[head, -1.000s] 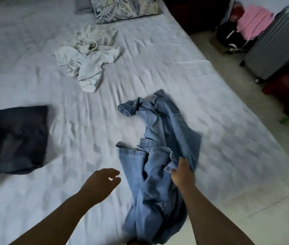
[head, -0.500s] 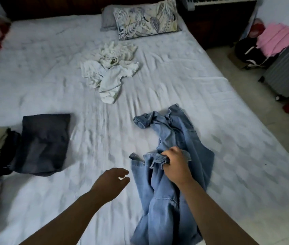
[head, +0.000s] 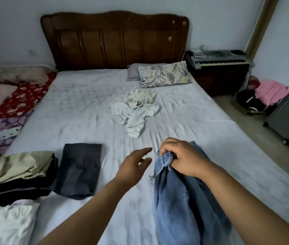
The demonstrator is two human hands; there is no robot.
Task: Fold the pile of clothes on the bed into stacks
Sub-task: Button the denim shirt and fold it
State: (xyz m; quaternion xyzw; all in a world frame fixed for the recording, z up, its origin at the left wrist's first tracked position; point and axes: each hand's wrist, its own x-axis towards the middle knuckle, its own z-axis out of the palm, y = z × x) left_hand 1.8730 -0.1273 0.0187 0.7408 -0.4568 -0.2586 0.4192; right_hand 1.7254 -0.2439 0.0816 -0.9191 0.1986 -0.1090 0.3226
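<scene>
jeans [head: 184,206] bunched in right hand [head: 184,160], left hand [head: 133,167] beside.

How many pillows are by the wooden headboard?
2. A leaf-patterned pillow lies at the head of the bed, toward its right side. A plain grey pillow peeks out from behind its left end, mostly hidden. More could be hidden.

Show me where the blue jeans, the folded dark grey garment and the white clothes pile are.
blue jeans [head: 181,209]: head view, on the hanging leg fabric.
folded dark grey garment [head: 80,168]: head view, on its flat middle.
white clothes pile [head: 135,110]: head view, on the pile's centre.
</scene>
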